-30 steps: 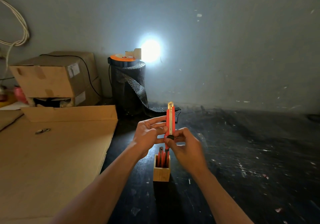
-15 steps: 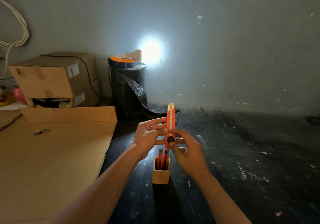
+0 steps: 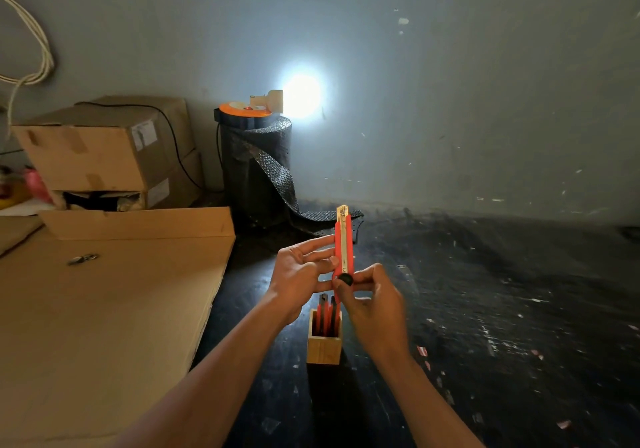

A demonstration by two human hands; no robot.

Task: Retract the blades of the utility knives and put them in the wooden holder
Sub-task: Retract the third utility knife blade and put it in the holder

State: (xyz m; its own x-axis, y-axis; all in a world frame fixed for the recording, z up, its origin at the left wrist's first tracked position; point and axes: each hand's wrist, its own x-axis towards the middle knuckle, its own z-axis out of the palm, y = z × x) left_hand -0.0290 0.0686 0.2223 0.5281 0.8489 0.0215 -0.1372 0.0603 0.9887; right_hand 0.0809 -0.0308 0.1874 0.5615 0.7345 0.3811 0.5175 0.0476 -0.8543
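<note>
I hold a red utility knife (image 3: 343, 240) upright in front of me, its metal tip pointing up with little or no blade showing. My left hand (image 3: 299, 273) steadies its body from the left with fingertips against the side. My right hand (image 3: 372, 304) grips its lower end, thumb on the black slider knob (image 3: 345, 279). Directly below stands the small square wooden holder (image 3: 324, 349) on the dark floor, with several red and black knives (image 3: 325, 314) standing in it.
A large flat cardboard sheet (image 3: 104, 309) covers the floor at left, with a small metal object (image 3: 82, 259) on it. Stacked cardboard boxes (image 3: 104, 150) and a black bubble-wrap roll (image 3: 258, 163) with a lit torch (image 3: 270, 99) on top stand against the wall.
The slider knob has moved slightly down the knife body under my right thumb. Both hands and the knife stay almost in the same place above the holder.
</note>
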